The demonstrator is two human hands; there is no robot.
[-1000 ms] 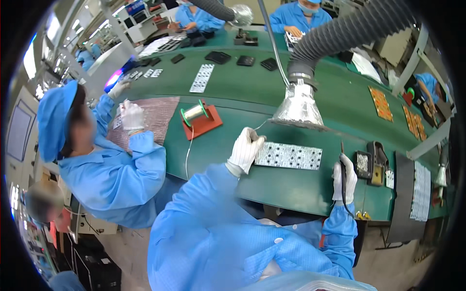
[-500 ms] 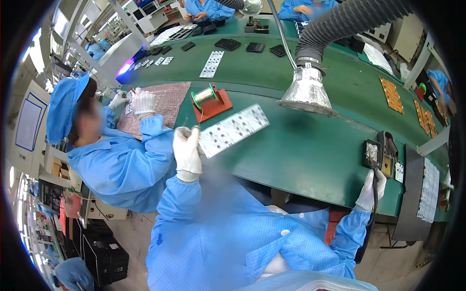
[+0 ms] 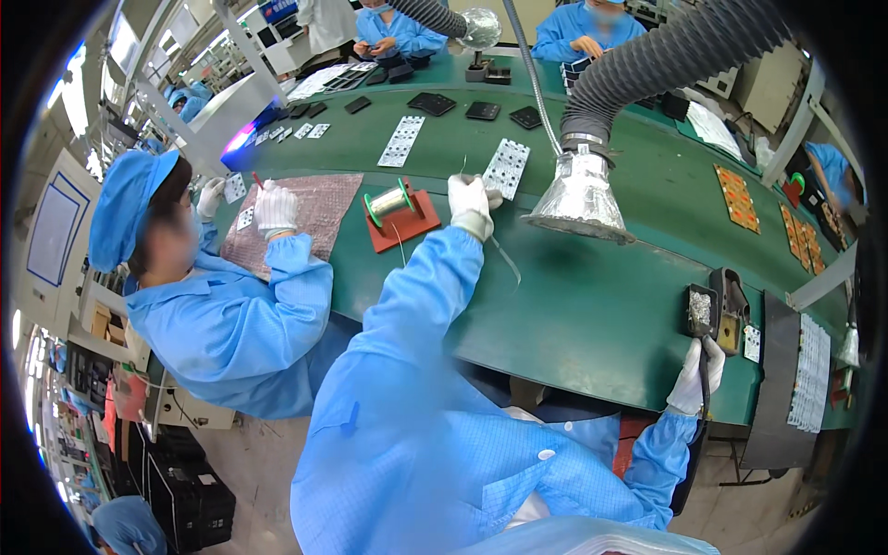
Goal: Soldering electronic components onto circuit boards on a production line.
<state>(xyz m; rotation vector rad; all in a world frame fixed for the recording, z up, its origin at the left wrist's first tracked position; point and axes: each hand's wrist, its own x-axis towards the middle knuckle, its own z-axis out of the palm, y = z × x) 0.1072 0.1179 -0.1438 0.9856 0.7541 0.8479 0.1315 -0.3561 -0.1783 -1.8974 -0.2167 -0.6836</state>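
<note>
The left hand (image 3: 472,205), in a white glove, sits at upper centre of the frame, its fingers curled loosely at the lower end of a pale panel (image 3: 507,167) of small boards lying on the green bench (image 3: 592,305); whether it pinches the panel or only touches it cannot be told. A thin wire (image 3: 504,257) runs from under this hand toward the lower right. Just left of the hand stands one solder spool (image 3: 388,201) on one red base (image 3: 400,219). The right hand (image 3: 694,377), also gloved, is at the lower right edge of the bench, closed around a dark handle (image 3: 707,370) with a cable hanging below it. Directly above it stands one black iron stand (image 3: 714,309). One foil-wrapped funnel hood (image 3: 581,199) on a ribbed grey hose (image 3: 666,60) hangs right of the left hand. A second pale panel (image 3: 402,141) lies further up the bench, making two near the hand. Four dark trays (image 3: 433,103) lie beyond them. At the left of the frame a co-worker in blue has two gloved hands (image 3: 276,207) over one pink mat (image 3: 305,217). Two orange panels (image 3: 736,196) lie at the right.
</note>
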